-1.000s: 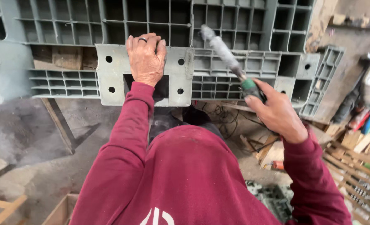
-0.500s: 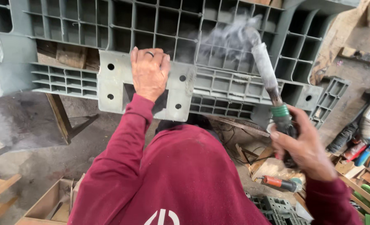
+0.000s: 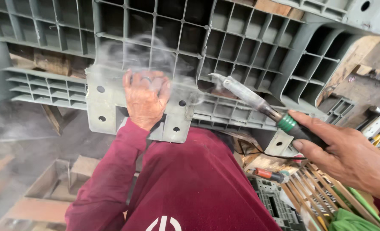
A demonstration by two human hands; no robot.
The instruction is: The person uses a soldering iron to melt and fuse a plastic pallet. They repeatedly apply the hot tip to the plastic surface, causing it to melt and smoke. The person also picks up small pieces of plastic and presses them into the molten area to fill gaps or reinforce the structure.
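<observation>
The left hand (image 3: 145, 100) presses flat, fingers spread, on a grey plastic pallet (image 3: 224, 47) filling the upper frame; the right hand (image 3: 348, 156), grip closed, holds a soldering iron (image 3: 258, 102), tip touching the pallet amid smoke (image 3: 126, 51).

Below you there's a dusty grey concrete floor (image 3: 23, 137) with wooden frames (image 3: 49, 192) lying on it, daylight all round, and scrap wood slats (image 3: 314, 188) piled at your right.
</observation>
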